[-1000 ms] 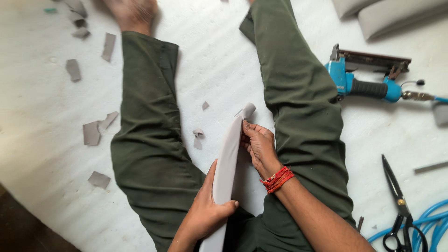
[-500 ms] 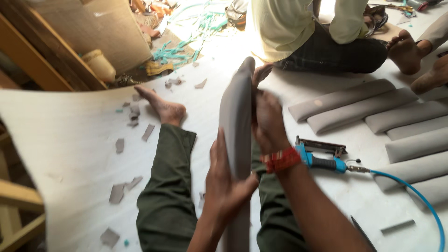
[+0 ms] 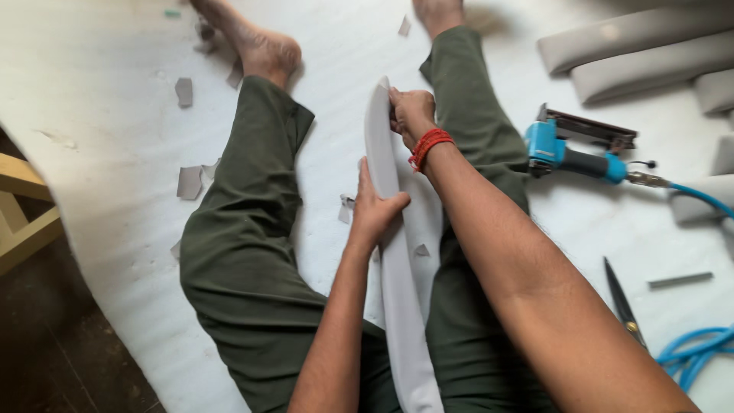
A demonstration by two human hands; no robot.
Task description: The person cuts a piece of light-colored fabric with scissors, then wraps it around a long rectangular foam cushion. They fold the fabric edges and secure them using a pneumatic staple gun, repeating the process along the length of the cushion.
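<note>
Both hands grip one long grey fabric-covered strip [image 3: 391,252] that runs between the person's legs: the left hand [image 3: 375,210] is closed around its middle, and the right hand [image 3: 409,113], with red threads at the wrist, pinches its far end at about 12 o'clock. Under the legs lies a white foam sheet [image 3: 99,115] spread on the floor, dotted with small grey fabric scraps [image 3: 189,182]. At 3 o'clock rests a blue pneumatic stapler [image 3: 581,149] with its blue hose [image 3: 692,353]; black scissors [image 3: 623,302] lie near 4 o'clock. More grey padded strips [image 3: 642,50] lie at 1 o'clock. Dark floor and a wooden frame [image 3: 23,210] show at 9 o'clock.
</note>
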